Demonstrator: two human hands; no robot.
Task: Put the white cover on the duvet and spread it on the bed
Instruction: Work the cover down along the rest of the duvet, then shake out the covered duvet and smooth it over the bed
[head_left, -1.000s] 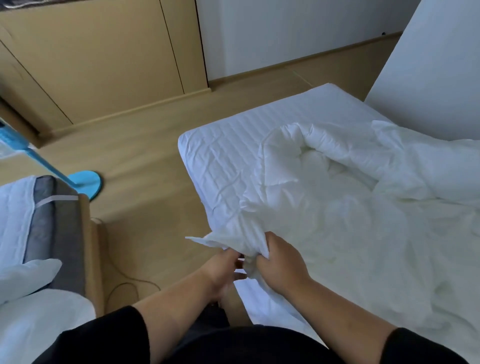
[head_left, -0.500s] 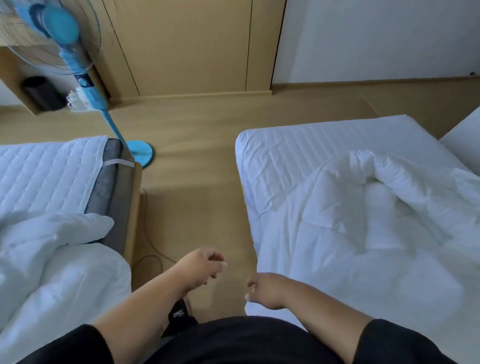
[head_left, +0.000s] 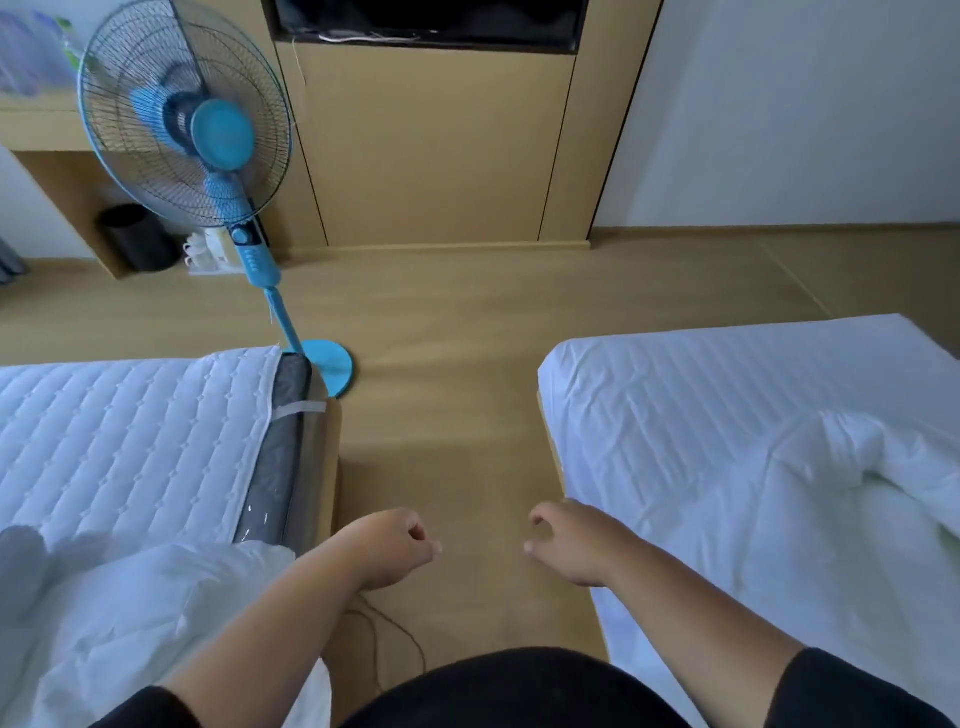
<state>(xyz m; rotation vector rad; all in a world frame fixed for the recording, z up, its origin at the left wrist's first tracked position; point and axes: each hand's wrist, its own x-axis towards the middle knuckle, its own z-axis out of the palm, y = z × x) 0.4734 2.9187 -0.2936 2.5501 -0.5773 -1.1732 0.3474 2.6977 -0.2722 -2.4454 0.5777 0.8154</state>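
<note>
A crumpled white duvet (head_left: 852, 525) lies on the right bed (head_left: 675, 374), over its near and right part. Another heap of white bedding (head_left: 130, 629) sits on the near end of the left bed (head_left: 130, 431); I cannot tell whether it is the cover. I stand in the aisle between the two beds. My left hand (head_left: 389, 545) hovers over the floor with its fingers curled in and nothing in it. My right hand (head_left: 571, 543) hangs just off the right bed's edge, fingers loosely apart and empty. Neither hand touches any fabric.
A blue standing fan (head_left: 208, 140) rises at the left bed's far corner, its round base (head_left: 327, 364) on the wooden floor. A black bin (head_left: 135, 236) sits under a shelf at far left. A thin cable (head_left: 387, 636) lies on the floor near my feet. Wooden cabinets line the far wall.
Both hands let go of the duvet corner and drew back off the right bed. My view swung left and up, bringing the left bed and the fan into sight.
</note>
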